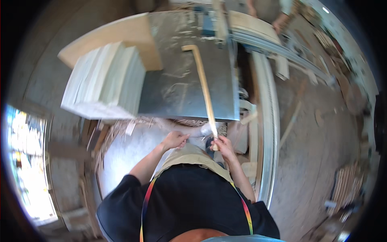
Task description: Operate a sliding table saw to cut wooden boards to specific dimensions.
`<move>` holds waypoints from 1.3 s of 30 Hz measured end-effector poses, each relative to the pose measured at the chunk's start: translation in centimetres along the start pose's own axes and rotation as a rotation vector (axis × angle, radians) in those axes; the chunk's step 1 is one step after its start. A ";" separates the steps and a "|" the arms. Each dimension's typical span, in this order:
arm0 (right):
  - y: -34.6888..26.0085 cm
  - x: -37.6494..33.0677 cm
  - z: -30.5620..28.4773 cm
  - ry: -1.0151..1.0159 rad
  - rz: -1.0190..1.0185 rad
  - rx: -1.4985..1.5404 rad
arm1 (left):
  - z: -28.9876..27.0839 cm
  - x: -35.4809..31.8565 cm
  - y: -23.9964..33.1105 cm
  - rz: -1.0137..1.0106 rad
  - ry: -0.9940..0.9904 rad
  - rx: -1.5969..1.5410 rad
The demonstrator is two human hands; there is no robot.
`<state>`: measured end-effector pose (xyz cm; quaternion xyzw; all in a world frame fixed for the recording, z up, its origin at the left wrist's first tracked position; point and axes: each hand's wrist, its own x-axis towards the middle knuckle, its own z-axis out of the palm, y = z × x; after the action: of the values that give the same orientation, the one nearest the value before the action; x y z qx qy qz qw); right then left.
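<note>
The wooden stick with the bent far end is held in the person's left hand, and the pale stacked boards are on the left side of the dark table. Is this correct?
Not quite: the head view shows the wooden stick held in the right hand, not the left. The pale stacked boards are indeed on the left side of the dark table.

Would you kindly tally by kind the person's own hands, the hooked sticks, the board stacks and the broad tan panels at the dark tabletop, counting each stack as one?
Own hands: 2 (left hand, right hand)
Hooked wooden stick: 1
Stack of pale boards: 1
Broad tan panel: 1
Total: 5
</note>
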<state>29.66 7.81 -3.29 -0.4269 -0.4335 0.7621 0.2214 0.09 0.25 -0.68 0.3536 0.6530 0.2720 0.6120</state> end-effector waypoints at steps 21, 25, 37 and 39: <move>-1.2 0.7 1.4 0.042 -0.006 0.109 | -0.9 -1.5 -2.0 -0.084 0.098 -0.082; -1.1 0.3 1.5 0.017 -0.020 0.173 | -0.5 -1.5 -2.0 -0.079 0.066 -0.067; 0.1 0.0 1.1 0.037 -0.008 0.192 | 0.2 -1.6 -1.9 -0.124 0.043 -0.080; 0.2 0.1 1.0 0.048 -0.003 0.184 | 0.3 -1.5 -2.0 -0.138 0.051 -0.086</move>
<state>28.75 7.29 -3.23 -0.4224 -0.3567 0.7879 0.2710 0.14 -2.15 -1.33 0.2743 0.6791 0.2659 0.6268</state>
